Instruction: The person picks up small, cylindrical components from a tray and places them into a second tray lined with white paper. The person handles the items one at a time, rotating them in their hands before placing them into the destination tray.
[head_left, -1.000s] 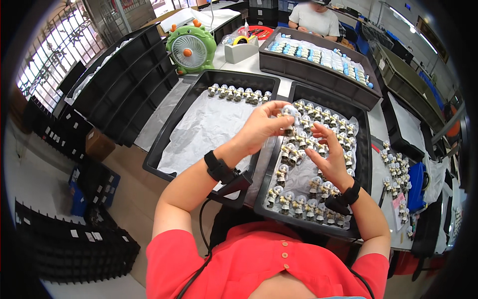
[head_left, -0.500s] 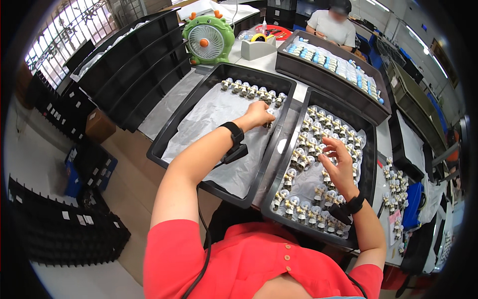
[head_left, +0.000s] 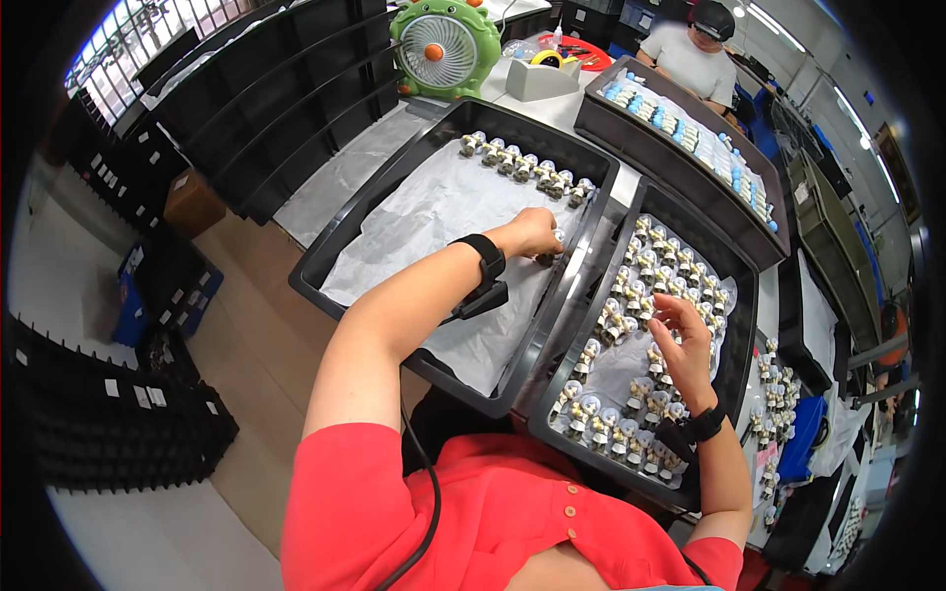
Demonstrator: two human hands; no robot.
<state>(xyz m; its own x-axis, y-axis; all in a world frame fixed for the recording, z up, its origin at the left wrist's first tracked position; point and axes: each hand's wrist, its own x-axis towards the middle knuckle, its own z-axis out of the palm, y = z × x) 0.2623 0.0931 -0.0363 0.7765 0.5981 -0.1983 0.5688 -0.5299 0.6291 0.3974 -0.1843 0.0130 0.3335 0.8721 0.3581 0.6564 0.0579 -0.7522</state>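
Observation:
My left hand [head_left: 533, 233] is closed on a small figurine [head_left: 559, 237] at the right side of the left black tray [head_left: 325, 300]; most of the figurine is hidden by my fingers. Behind it, a row of similar white-headed figurines [head_left: 527, 165] stands along that tray's far wall on a white sheet [head_left: 414, 231]. Over the right black tray [head_left: 552, 440], my right hand [head_left: 687, 345] hovers with thumb and fingers apart and nothing visible between them. Many more figurines [head_left: 603, 424] fill that tray in groups, around a bare patch of its liner.
A green fan [head_left: 445, 49] and a grey tape dispenser [head_left: 542, 79] stand behind the trays. Farther right, a brown crate [head_left: 680, 177] holds blue-and-white pieces. A person [head_left: 690, 61] sits beyond it. Stacked black crates [head_left: 276, 108] rise at left; loose figurines [head_left: 776, 394] lie at right.
My left hand has moved a little nearer along the left tray's right side, with the figurine still in its fingers. The view has shifted slightly. My right hand stays over the right tray.

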